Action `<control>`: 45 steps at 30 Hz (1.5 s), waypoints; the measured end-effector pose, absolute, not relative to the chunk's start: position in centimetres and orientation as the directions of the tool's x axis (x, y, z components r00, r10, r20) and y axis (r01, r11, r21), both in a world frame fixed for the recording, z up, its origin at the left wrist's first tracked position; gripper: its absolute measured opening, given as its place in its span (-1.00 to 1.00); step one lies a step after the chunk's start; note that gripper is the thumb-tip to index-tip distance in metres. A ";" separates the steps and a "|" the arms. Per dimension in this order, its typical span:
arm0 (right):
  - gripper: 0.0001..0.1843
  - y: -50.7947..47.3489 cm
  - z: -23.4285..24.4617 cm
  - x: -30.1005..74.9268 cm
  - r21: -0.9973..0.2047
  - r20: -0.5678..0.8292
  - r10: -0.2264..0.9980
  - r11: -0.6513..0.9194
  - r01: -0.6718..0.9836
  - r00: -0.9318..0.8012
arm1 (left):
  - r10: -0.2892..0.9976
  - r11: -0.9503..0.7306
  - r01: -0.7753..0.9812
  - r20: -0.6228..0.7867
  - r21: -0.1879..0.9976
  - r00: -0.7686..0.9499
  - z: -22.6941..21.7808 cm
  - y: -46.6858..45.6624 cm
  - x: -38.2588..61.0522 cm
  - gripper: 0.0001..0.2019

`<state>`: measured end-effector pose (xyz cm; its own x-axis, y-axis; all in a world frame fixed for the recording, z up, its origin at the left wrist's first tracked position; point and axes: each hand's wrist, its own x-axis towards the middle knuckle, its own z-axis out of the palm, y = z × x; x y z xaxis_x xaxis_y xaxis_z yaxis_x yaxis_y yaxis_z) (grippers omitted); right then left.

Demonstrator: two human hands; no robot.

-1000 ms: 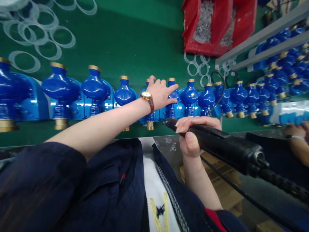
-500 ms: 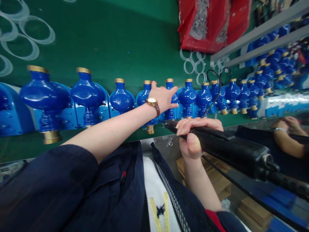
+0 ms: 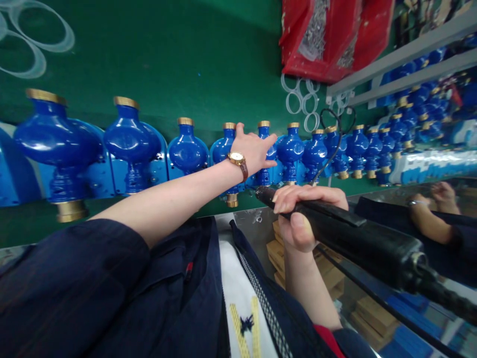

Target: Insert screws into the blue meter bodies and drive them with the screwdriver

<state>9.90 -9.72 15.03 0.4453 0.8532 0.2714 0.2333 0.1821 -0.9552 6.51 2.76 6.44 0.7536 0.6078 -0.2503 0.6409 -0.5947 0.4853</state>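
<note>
A long row of blue meter bodies (image 3: 188, 149) with brass ends lies across the green table (image 3: 179, 59). My left hand (image 3: 253, 149), with a wristwatch on its wrist, rests with fingers stretched over one blue body (image 3: 264, 149) in the middle of the row. My right hand (image 3: 301, 211) is wrapped round a black power screwdriver (image 3: 354, 236), held level at the table's near edge. The tool's tip sits just in front of that same body, and its hose runs off to the right.
A red bin (image 3: 331, 35) of small metal parts stands at the back right. Clear plastic rings (image 3: 301, 102) lie next to it, and more lie at the far left (image 3: 33, 44). Another person's arm (image 3: 428, 219) shows at the right. Cardboard boxes (image 3: 324, 273) lie below the table edge.
The view has shifted a little to the left and downward. My left hand stays on the same blue body, and my right hand keeps its grip on the tool.
</note>
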 end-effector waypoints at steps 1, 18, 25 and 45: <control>-0.76 -9.7 15.1 9.8 -0.952 0.276 0.853 0.179 0.247 0.442 | 0.611 -0.596 0.642 -0.247 0.482 0.753 6.4 2.7 6.5 -0.33; -0.77 -9.7 15.1 9.5 -0.943 0.296 0.857 0.192 0.271 0.422 | 0.616 -0.588 0.623 -0.213 0.515 0.758 6.4 2.8 6.5 -0.34; -0.75 -9.3 14.4 8.7 -0.941 0.307 0.840 0.200 0.272 0.446 | 0.622 -0.599 0.633 -0.211 0.491 0.754 6.4 2.7 6.7 -0.35; -0.78 -11.3 16.9 13.6 -0.907 0.421 0.716 0.347 0.240 0.557 | 0.593 -0.634 0.659 -0.293 0.405 0.750 6.4 3.9 6.5 -0.27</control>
<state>13.60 -11.26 16.88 0.5568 0.7160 0.4210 0.2396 0.3468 -0.9068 6.48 3.92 6.45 0.7504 0.5925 -0.2929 0.6588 -0.6341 0.4049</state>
